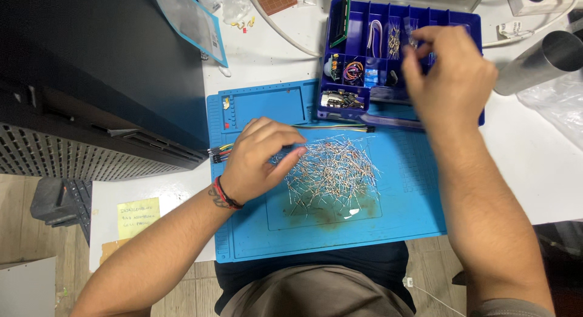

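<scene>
A heap of thin wire-legged resistors [333, 172] lies on a blue work mat [401, 214]. My left hand [258, 159] rests palm down at the heap's left edge, fingertips touching the nearest pieces. My right hand [446, 74] hovers over the right half of a dark blue compartment box [358, 16], thumb and fingers pinched together; whether a small part sits between them is too blurred to tell. The box's compartments hold small electronic parts, coiled wires and a green board on edge.
Coloured jumper wires [331, 128] lie across the mat's top. A black case [91, 80] fills the left. A metal cylinder [540, 62] stands at the right, a yellow note [138, 217] at the lower left, and plastic bags and a white cable at the back.
</scene>
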